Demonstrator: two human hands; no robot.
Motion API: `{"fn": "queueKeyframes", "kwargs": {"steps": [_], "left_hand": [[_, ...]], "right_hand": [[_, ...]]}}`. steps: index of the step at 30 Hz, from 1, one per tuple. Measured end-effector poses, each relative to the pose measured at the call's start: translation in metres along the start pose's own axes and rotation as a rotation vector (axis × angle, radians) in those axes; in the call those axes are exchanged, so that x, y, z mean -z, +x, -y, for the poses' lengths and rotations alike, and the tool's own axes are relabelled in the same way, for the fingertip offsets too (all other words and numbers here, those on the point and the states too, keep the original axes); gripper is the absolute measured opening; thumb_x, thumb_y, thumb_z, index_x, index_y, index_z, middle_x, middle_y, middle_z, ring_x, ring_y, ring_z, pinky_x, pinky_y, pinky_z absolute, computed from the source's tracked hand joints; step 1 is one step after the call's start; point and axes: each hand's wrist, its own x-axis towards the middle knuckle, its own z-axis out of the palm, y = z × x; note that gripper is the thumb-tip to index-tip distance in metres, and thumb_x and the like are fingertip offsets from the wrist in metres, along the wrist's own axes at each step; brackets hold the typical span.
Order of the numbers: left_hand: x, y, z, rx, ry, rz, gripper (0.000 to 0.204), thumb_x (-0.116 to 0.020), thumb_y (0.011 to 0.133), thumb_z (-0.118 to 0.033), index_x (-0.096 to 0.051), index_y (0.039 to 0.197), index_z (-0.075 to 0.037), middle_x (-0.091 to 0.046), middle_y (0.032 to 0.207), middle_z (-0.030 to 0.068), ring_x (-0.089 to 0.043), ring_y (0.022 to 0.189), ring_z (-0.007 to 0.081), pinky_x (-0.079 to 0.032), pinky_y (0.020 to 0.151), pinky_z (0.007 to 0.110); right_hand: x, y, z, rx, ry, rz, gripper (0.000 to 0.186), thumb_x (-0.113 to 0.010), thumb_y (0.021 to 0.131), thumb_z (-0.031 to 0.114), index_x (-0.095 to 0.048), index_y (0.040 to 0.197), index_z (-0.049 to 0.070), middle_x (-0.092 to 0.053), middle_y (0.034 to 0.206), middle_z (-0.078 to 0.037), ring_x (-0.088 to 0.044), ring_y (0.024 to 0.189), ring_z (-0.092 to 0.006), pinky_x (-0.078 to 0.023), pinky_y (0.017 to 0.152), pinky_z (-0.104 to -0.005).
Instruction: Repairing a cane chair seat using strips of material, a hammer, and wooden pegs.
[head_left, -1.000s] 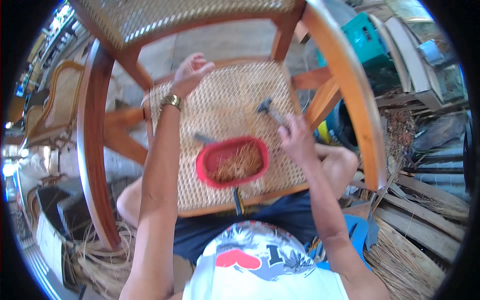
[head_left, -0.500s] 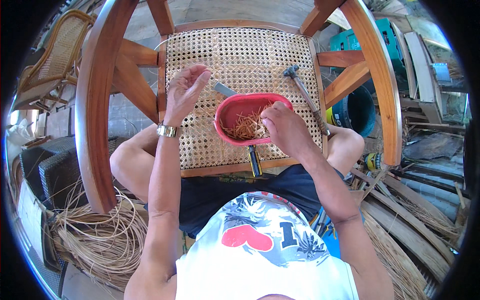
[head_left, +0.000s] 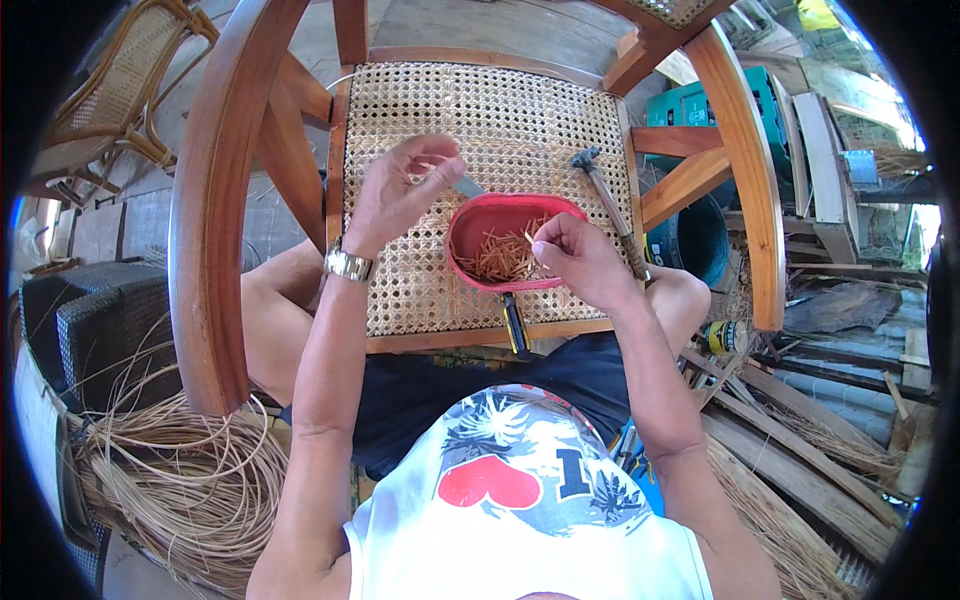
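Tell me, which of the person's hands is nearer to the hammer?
Right. The right hand is just left of the hammer, by the red tub's right end; the left hand is farther off, toward the tub's left, above the woven seat.

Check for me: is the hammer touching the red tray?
Apart: the head view shows a strip of cane seat between the hammer and the red tray.
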Motion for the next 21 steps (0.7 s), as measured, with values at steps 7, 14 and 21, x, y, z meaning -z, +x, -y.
{"fn": "queueKeyframes", "kwargs": {"steps": [7,14,21], "left_hand": [[-0.049,-0.021,-0.069,-0.238,0.224,0.399,0.052,-0.086,0.081,-0.031,-0.069,0.123,-0.006,-0.073,0.108,0.0079,-0.071,0.094,0.0189,-0.057,0.083,0.035],[-0.093,-0.029,-0.072,-0.502,0.415,0.166,0.045,-0.082,0.080,-0.023,-0.068,0.119,-0.006,-0.071,0.109,0.0124,-0.071,0.088,0.0298,-0.058,0.077,0.037],[-0.096,-0.027,-0.085,-0.397,0.456,0.340,0.040,-0.081,0.078,-0.016,-0.071,0.115,-0.007,-0.070,0.107,0.0120,-0.071,0.090,0.0292,-0.058,0.077,0.038]], "right_hand": [[0.003,-0.025,0.013,-0.143,0.607,-0.118,0.011,-0.068,0.096,0.011,-0.065,0.103,0.003,-0.065,0.091,-0.001,-0.061,0.080,-0.0088,-0.050,0.074,-0.0237],[0.000,-0.029,-0.005,-0.070,0.801,-0.156,0.009,-0.065,0.097,0.010,-0.066,0.102,0.004,-0.066,0.095,-0.001,-0.062,0.086,-0.0104,-0.050,0.080,-0.0259],[0.001,-0.035,-0.008,-0.042,0.668,-0.132,0.008,-0.063,0.098,0.010,-0.067,0.102,0.004,-0.066,0.096,-0.001,-0.060,0.088,-0.0093,-0.049,0.080,-0.0259]]}}
